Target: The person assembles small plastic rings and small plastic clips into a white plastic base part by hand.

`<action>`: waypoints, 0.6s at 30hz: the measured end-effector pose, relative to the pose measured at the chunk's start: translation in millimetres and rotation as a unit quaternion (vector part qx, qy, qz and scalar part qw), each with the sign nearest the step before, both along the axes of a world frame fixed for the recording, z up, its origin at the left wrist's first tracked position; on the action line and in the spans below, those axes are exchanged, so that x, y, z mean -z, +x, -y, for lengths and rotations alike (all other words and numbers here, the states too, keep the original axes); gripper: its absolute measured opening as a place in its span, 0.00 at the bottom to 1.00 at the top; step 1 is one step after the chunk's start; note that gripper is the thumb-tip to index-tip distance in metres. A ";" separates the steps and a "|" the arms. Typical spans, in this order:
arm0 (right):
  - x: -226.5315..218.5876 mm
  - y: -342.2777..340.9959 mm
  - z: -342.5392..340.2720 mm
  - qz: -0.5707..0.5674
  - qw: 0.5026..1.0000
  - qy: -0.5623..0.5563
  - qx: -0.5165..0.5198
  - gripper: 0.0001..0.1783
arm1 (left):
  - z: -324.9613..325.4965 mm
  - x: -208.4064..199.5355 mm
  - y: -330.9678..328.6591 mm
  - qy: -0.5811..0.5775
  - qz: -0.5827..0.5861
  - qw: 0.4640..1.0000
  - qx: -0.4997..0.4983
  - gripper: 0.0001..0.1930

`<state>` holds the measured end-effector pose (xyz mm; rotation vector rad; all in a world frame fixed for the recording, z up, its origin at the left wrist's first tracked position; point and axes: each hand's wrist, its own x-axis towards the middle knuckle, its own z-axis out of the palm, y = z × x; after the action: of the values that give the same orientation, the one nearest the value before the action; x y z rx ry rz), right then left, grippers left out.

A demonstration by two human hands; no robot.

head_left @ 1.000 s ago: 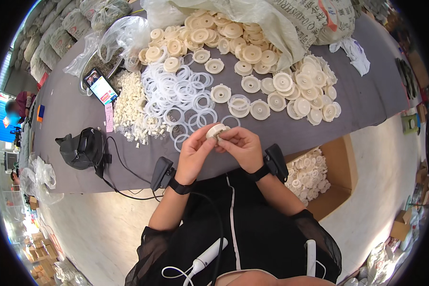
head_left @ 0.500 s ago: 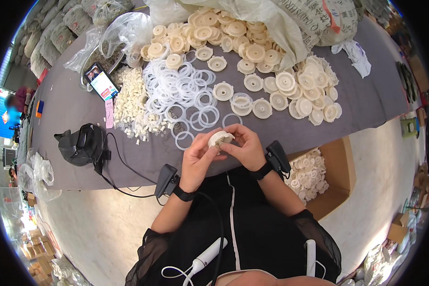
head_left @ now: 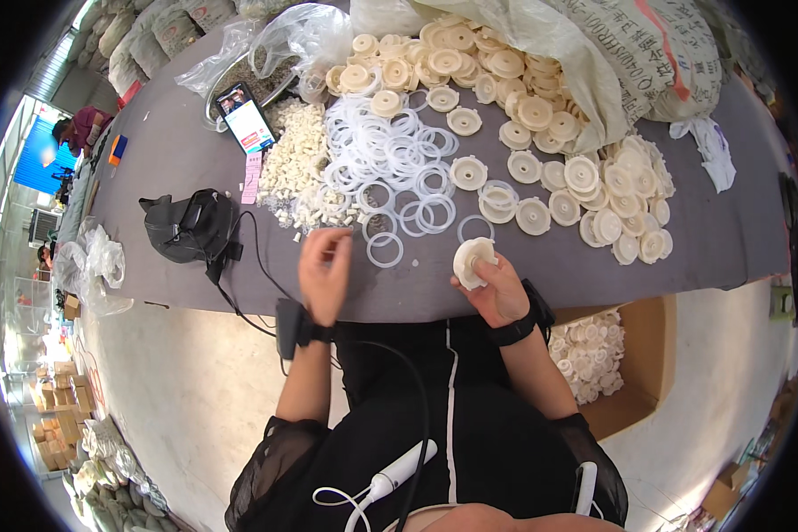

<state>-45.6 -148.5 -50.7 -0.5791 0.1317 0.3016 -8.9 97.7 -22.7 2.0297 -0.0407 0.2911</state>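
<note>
My right hand grips a round cream plastic cap just above the table's near edge, with the thumb pressed on its middle. My left hand is raised over the near edge, beside a heap of small white plastic plugs. Motion blurs its bent fingers, and I cannot see whether anything is between them. Clear rings lie piled beyond and between the hands. One loose ring sits close to my left fingertips, and another lies just beyond the held cap.
Many cream caps spread from a woven sack at the back. Paler caps are heaped at the right. A phone and a black cabled pouch lie left. Below the right edge stands a cardboard box of white parts.
Both hands were together on the cap. My left hand has let go and moved left toward the small plugs, while my right hand keeps the cap. The view has shifted.
</note>
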 end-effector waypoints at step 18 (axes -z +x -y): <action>-28.2 -9.0 -13.8 0.328 0.850 -0.407 0.072 0.12 | 2.3 -5.9 4.5 -0.120 -0.069 0.974 0.178 0.04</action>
<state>-54.6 -134.7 -22.5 -1.4815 -0.3853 -0.1365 -4.4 95.4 -16.7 1.7574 -0.2684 -0.0691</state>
